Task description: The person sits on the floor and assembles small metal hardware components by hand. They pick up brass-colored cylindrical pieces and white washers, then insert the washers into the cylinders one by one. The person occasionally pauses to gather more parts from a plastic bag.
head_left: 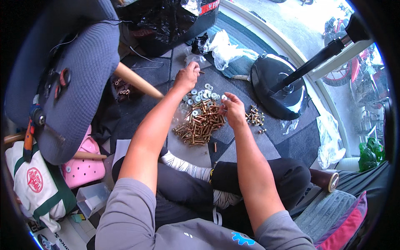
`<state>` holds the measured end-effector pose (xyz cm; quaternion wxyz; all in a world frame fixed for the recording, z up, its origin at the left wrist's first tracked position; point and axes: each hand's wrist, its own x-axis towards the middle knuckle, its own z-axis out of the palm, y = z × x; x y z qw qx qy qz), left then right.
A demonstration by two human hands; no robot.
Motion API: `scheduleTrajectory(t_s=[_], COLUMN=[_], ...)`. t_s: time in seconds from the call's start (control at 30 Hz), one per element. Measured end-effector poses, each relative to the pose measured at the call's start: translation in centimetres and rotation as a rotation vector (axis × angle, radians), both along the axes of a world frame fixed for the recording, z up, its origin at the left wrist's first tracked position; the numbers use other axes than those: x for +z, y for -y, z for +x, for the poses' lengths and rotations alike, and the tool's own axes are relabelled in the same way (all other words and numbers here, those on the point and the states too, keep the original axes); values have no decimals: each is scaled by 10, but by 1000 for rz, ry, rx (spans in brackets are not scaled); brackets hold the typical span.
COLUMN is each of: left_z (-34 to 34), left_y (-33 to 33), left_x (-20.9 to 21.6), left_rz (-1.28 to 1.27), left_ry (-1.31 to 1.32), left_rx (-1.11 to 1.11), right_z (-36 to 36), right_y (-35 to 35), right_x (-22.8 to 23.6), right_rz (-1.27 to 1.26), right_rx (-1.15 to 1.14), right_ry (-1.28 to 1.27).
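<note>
My left hand [188,77] is closed above the floor beyond the pile, with a brass-coloured bolt [202,72] sticking out at its fingers. A pale, shiny washer [224,97] is pinched in the fingertips of my right hand [234,109], just right of the pile. Below and between my hands lies a large heap of brass-coloured bolts [202,125]. Loose silver washers [194,99] are spread at its far side. To the right of my right hand sits a smaller group of bolts [255,116]. One single bolt [215,146] lies nearer to me.
A round black stand base [275,85] with a slanting pole is at the right. White plastic bags [227,50] lie beyond. At the left, a grey chair [83,66] with a wooden leg [137,80] holds tools; a pink clog-like bag [85,162] is beneath.
</note>
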<state>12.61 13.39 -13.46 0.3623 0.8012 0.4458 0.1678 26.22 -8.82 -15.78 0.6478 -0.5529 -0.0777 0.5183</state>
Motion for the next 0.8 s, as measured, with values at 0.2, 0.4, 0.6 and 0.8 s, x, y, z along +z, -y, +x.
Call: scheduleTrajectory(t_s=[0.2, 0.4, 0.6, 0.8], left_z=[-52, -80, -110, -126], left_y=[77, 135, 163, 156], left_x=[53, 121, 150, 146], left_rz=[-545, -678, -685, -975], left_ry=[233, 422, 552, 560], left_rx=[-71, -64, 44, -43], right_z=[-21, -63, -91, -88], right_y=[-2, 8, 22, 33], right_x=[55, 110, 125, 129], right_rz=[269, 377, 380, 203], right_rx=[152, 320, 337, 477], right_ry=[-104, 248, 348, 1116])
